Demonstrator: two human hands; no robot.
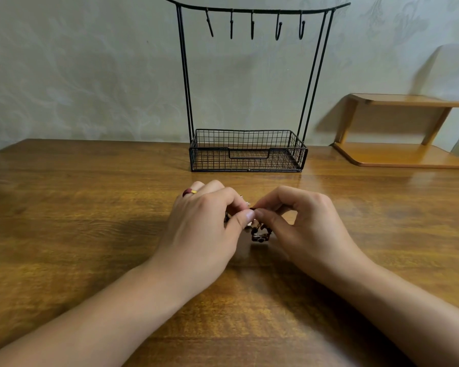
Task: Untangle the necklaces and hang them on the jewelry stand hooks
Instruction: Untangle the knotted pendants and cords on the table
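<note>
Two hands are seen at the centre of the frame, over a wooden table (pixel 90 207). A tangled clump of beaded necklaces (pixel 259 233) is pinched between them: it is gripped by the thumb and curled fingers of the left hand (pixel 204 226) and of the right hand (pixel 305 223). The black wire jewelry stand (pixel 247 152) is set upright above them, its five hooks (pixel 252 25) bare.

Two hands meet over a wooden table (pixel 90 207), the left hand (pixel 204 229) and right hand (pixel 302 226) each pinching a small tangle of dark-beaded necklaces (pixel 259 233). Behind them a black wire jewelry stand (pixel 247 149) stands upright, its five hooks (pixel 252 25) bare. A wooden shelf (pixel 398 152) sits at right.
</note>
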